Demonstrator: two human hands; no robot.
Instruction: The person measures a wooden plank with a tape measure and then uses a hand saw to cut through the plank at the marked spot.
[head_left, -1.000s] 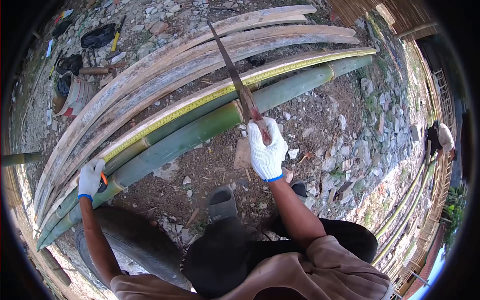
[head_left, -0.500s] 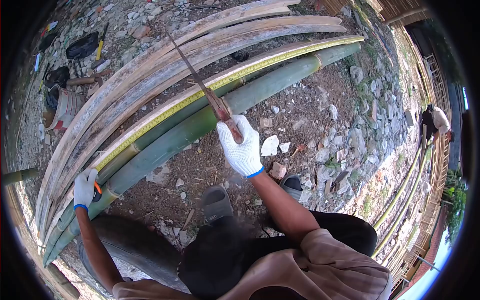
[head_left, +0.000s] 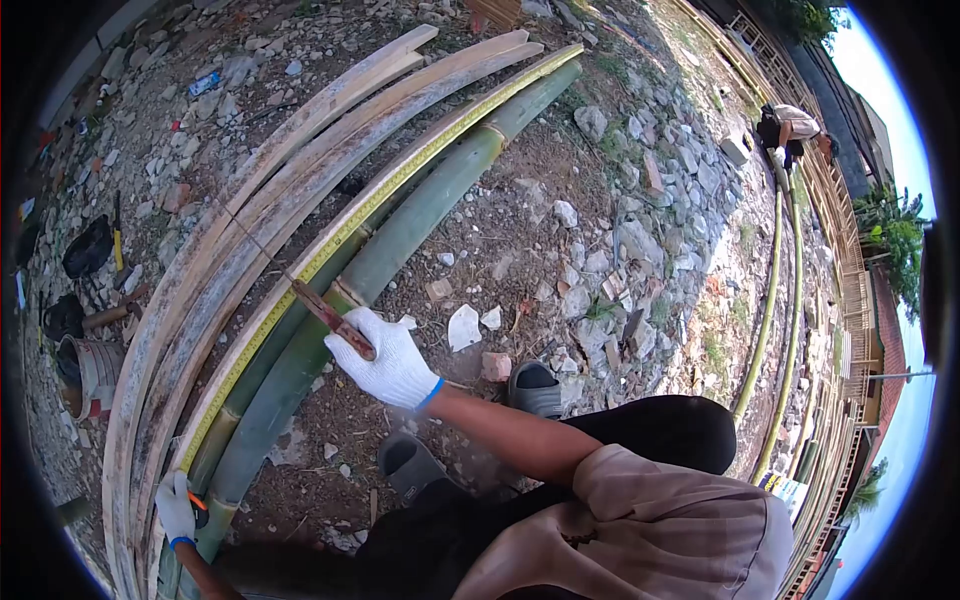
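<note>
My right hand (head_left: 388,362), in a white glove, is wrapped round the handle of a long thin saw (head_left: 318,306). The blade lies across a yellow measuring tape (head_left: 310,270) and points to the upper left. The tape runs along a pale wooden strip beside green bamboo poles (head_left: 410,235). At the lower left my gloved left hand (head_left: 176,512) holds the orange and black tape case (head_left: 199,512) at the near end of the strip.
Several wooden planks (head_left: 270,175) lie left of the bamboo. A bucket (head_left: 97,375), a yellow-handled tool (head_left: 118,240) and rubble (head_left: 600,270) are around. Another person (head_left: 795,125) bends over long poles (head_left: 768,330) at the upper right.
The view has turned, so the bamboo and planks stand steeper in it. My right hand has moved left with the saw, still across the tape. My left hand keeps hold of the tape case.
</note>
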